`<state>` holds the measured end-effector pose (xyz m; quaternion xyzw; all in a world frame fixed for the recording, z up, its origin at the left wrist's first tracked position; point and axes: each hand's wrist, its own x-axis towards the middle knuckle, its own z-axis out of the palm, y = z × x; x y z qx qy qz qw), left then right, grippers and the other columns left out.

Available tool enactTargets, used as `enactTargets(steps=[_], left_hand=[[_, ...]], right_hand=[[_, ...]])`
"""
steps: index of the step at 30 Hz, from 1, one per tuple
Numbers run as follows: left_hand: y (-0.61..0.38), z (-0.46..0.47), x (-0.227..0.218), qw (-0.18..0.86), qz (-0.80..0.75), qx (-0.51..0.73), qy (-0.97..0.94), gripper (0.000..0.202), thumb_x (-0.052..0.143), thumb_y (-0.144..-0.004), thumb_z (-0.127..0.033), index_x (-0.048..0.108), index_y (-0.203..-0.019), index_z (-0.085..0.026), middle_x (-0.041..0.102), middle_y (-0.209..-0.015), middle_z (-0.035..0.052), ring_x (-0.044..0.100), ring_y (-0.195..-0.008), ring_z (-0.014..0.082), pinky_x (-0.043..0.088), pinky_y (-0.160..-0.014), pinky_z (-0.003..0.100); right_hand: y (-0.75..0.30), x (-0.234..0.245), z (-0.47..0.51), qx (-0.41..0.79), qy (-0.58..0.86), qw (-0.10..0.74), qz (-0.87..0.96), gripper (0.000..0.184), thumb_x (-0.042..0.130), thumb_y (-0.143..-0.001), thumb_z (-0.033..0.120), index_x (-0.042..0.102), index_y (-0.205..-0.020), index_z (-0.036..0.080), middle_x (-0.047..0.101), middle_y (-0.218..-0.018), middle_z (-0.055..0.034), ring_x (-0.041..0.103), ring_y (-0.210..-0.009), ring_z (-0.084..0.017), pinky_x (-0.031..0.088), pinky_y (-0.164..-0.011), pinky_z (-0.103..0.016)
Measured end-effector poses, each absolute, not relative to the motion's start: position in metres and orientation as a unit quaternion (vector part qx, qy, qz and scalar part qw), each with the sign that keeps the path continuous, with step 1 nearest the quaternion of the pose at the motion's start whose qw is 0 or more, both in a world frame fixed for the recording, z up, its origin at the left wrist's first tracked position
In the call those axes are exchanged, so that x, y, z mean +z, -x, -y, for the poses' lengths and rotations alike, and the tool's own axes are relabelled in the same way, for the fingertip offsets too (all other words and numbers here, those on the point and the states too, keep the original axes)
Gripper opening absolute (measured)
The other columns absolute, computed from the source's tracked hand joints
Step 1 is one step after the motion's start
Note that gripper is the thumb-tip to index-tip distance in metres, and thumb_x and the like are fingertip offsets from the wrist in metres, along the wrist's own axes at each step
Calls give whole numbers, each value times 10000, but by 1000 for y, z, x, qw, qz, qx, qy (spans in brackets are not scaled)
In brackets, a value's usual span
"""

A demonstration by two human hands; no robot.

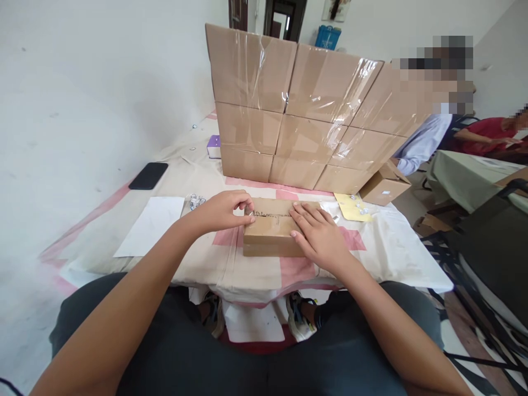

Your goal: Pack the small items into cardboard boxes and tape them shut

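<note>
A small brown cardboard box lies on the cloth-covered table in front of me, with a torn, ragged line along the seam of its top. My left hand is at the box's left end, its fingers curled and its thumb close to them in a pinch. Whatever sits between those fingertips is too small to make out. My right hand rests flat on the right part of the box top, fingers stretched out and holding nothing.
Behind the box stands a wall of stacked, taped cartons. To the left are a white paper sheet, a black phone and small clear-wrapped items. A yellow paper and another carton lie right. People sit beyond.
</note>
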<state>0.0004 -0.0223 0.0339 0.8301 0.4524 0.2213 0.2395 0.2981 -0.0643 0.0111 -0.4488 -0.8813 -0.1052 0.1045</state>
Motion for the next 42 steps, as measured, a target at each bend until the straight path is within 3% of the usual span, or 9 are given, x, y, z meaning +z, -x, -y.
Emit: enactTargets(steps=[9,14,20,25,28,32,42], left_hand=[[-1,28,39,216,-402,236,-858,213,639,-889,-413,668,-975,-220,669,-1064,46,602,-1000,227,457,-864,353],[-4,31,39,261,-399,263,-839,165,563,-938,-348,658,-904,-218,724,-961,9,648,-910,190,470,-851,326],[-5,33,37,229,-388,294,-843,163,563,-945,-311,671,-872,-214,731,-908,2,644,-869,175,468,-868,321],[-3,34,37,243,-382,350,-820,142,599,-936,-312,676,-884,-204,719,-898,11,617,-795,151,485,-776,285],[-1,33,34,264,-378,377,-803,115,638,-923,-302,680,-984,-214,707,-916,10,621,-817,146,496,-780,270],[0,32,30,281,-384,393,-787,257,660,-917,-301,650,-1167,-246,698,-914,3,655,-871,155,516,-830,282],[-2,46,48,355,-340,396,-776,298,738,-875,-334,665,-1148,-238,708,-803,-1,671,-790,156,511,-839,316]], right_hand=[[-297,12,64,-111,449,103,881,537,364,-1070,398,541,-1478,99,489,-1578,-138,438,-1459,-321,342,-1158,-499],[-297,12,64,-115,448,113,879,530,369,-1066,396,546,-1472,106,500,-1571,-137,449,-1450,-317,352,-1149,-493],[-299,10,64,-110,450,108,880,535,366,-1070,403,539,-1473,98,490,-1580,-130,442,-1457,-313,340,-1158,-492],[-299,10,64,-108,453,108,878,536,370,-1068,407,539,-1473,98,487,-1582,-128,437,-1460,-313,331,-1166,-494],[-299,9,64,-107,455,107,877,535,369,-1068,405,542,-1472,100,485,-1584,-122,434,-1461,-317,331,-1166,-494],[-299,9,64,-109,453,116,877,527,379,-1062,404,547,-1469,115,499,-1574,-126,440,-1458,-314,339,-1160,-493],[-299,10,64,-104,452,113,878,527,372,-1065,411,543,-1474,126,498,-1575,-118,437,-1461,-312,327,-1172,-493]])
